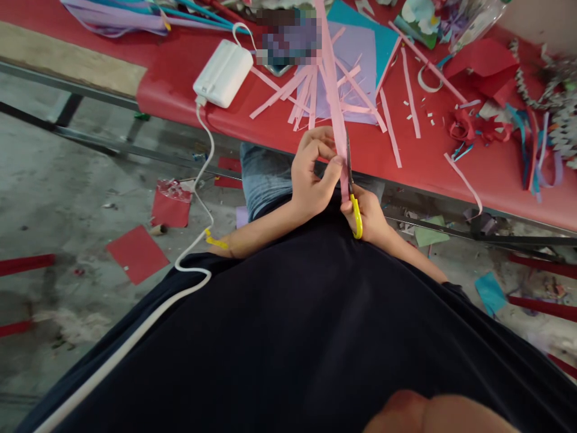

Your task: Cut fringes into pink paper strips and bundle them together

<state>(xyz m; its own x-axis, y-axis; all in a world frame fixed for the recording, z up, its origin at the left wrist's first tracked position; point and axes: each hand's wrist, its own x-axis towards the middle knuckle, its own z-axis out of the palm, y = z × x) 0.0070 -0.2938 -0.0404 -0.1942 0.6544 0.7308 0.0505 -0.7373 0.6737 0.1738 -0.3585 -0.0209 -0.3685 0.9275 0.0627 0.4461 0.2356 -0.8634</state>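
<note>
A long pink paper strip (333, 99) runs from the table's far side down to my lap. My left hand (315, 171) pinches it between thumb and fingers. Close by on the right, my right hand (367, 213) grips scissors (357, 218) with yellow handles. Their dark blades lie along the strip's right edge, and the strip's lower end reaches the right thumb. Beyond my hands, several cut pink strips (309, 90) are scattered over a lilac paper sheet (360, 51). Part of the scissors is hidden by the strip and my fingers.
A white power bank (223, 73) with a white cable (210, 144) sits on the red table (180, 90); the cable hangs past my left arm. Blue paper (383, 33), red paper flowers (462, 125) and ribbons (532, 144) lie around. Red paper squares (137, 254) litter the floor.
</note>
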